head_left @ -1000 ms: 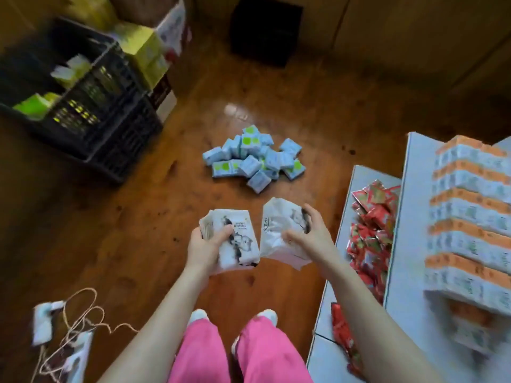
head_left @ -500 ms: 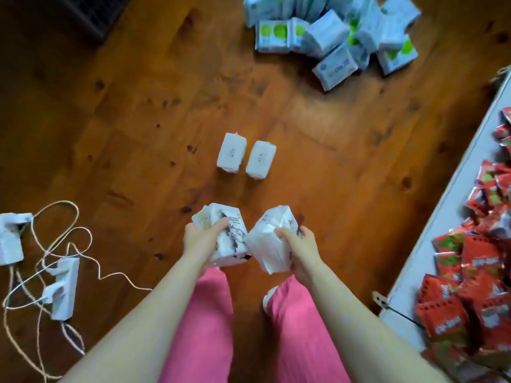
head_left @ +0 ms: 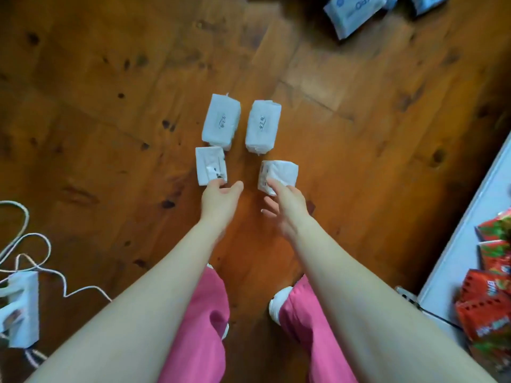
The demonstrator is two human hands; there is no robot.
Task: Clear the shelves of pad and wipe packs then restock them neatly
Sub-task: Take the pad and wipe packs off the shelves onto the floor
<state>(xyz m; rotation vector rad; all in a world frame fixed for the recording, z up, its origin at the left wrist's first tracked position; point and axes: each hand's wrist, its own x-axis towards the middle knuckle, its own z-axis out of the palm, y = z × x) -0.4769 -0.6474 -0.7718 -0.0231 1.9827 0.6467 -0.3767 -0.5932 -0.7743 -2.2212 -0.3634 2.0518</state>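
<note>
Progress: far pair of white packs (head_left: 221, 121) on floor (head_left: 110, 106), left grip (head_left: 221, 200) and right grip (head_left: 287, 205) fingers apart, touching near pair (head_left: 211, 165); red packs (head_left: 492, 299) still on shelf (head_left: 453, 244), I judge restock not begun

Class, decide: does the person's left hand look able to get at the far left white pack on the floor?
Probably yes: the left hand is open, and only the low near pack lies before the far left pack.

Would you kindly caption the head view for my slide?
Left hand and right hand touch two white packs on the wooden floor, near two more packs lying side by side.
</note>
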